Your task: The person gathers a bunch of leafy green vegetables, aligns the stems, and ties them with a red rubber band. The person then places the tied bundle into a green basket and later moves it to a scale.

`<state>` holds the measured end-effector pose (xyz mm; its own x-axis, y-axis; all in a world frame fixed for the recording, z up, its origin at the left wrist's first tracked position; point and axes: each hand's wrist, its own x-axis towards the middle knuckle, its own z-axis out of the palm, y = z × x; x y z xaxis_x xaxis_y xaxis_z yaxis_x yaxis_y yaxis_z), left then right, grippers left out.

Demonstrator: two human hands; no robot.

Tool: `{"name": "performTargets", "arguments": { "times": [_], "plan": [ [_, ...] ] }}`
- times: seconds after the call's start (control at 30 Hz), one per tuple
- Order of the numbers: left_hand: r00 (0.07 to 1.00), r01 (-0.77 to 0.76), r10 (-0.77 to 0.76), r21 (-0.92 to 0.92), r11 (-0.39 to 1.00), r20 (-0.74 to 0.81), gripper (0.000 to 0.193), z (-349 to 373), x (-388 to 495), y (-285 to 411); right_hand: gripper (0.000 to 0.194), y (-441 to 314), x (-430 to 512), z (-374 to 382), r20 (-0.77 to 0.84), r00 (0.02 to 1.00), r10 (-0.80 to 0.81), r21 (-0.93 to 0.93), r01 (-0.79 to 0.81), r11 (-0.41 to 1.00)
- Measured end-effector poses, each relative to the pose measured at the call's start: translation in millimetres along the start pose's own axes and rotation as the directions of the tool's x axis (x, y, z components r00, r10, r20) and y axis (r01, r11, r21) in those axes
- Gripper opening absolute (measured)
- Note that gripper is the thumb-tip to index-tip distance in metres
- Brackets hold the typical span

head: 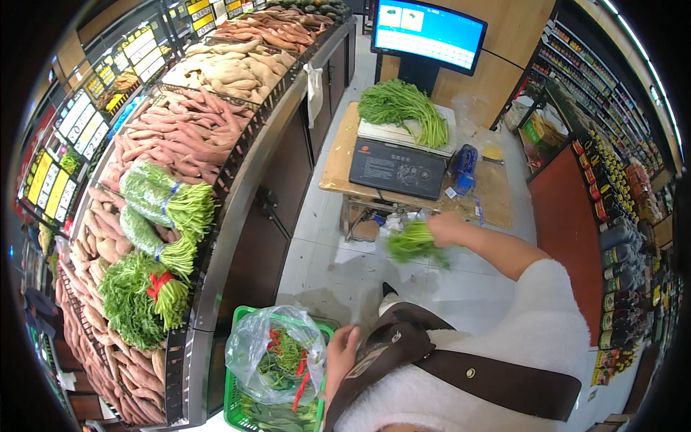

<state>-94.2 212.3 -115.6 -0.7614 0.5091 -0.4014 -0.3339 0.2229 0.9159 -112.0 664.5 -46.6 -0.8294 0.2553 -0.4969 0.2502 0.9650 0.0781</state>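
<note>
My right hand (pixel 446 229) is closed around the stems of a blurred bunch of leafy greens (pixel 413 241), over the floor in front of the wooden table. Low beside the green crate, my left hand (pixel 341 351) shows in part, with no thing seen in it; its fingers are partly hidden. A loose pile of green stems (pixel 405 110) lies on the weighing scale (pixel 372 132). Just right of the scale is a blue tape dispenser (pixel 464 170). Tied bunches of greens (pixel 167 200), some sleeved in plastic, rest on the sweet potatoes at the left.
A green plastic crate (pixel 229 399) holds a clear bag (pixel 243 345) with greens and red chillies. The sweet potato display (pixel 178 129) runs along the left. A monitor (pixel 429 35) stands behind the scale. Bottles (pixel 615 297) line the right side. Wrappers lie under the wooden table (pixel 332 173).
</note>
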Motion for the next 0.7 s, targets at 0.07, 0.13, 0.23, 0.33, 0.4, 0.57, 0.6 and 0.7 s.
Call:
{"name": "performTargets", "arguments": {
  "times": [0.07, 0.13, 0.23, 0.33, 0.4, 0.57, 0.6, 0.7],
  "plan": [
    [0.963, -0.034, 0.064, -0.115, 0.993, 0.262, 0.047, 43.1, 35.2, 24.2, 0.045, -7.6, 4.6, -26.8, -0.083, 0.993, -0.078, 0.089, 0.086, 0.992],
    [0.910, 0.047, 0.116, -0.376, 0.925, 0.397, 0.062, 91.9, 72.7, 47.9, 0.049, -13.4, 11.9, -52.0, -0.119, 0.978, -0.171, 0.162, 0.189, 0.968],
    [0.857, 0.052, 0.322, -0.689, 0.723, 0.403, 0.091, 155.3, 131.8, 81.7, 0.052, -13.0, 18.1, -71.2, -0.328, 0.899, -0.290, 0.312, 0.393, 0.865],
    [0.927, -0.029, 0.350, -0.903, 0.429, 0.137, 0.096, 202.3, 183.2, 108.2, 0.064, -4.8, 15.0, -62.6, -0.447, 0.828, -0.338, 0.375, 0.516, 0.770],
    [0.939, -0.038, 0.329, -0.924, 0.380, 0.097, 0.086, 211.9, 200.2, 118.0, 0.071, -0.7, 8.4, -46.1, -0.467, 0.841, -0.273, 0.405, 0.478, 0.780],
    [0.996, 0.092, -0.057, -0.863, 0.496, 0.074, 0.048, 241.8, 227.1, 127.8, 0.101, 17.4, -5.8, -11.7, -0.434, 0.856, -0.280, 0.464, 0.479, 0.745],
    [0.991, 0.132, -0.079, -0.900, 0.416, 0.109, 0.035, 242.0, 228.9, 129.7, 0.112, 27.2, -5.4, -11.0, -0.531, 0.785, -0.318, 0.528, 0.601, 0.600],
    [0.987, 0.164, -0.053, -0.917, 0.363, 0.155, 0.034, 239.4, 235.8, 141.6, 0.107, 63.8, -6.9, -18.8, -0.469, 0.820, -0.328, 0.845, 0.524, 0.104]
  ]
}}
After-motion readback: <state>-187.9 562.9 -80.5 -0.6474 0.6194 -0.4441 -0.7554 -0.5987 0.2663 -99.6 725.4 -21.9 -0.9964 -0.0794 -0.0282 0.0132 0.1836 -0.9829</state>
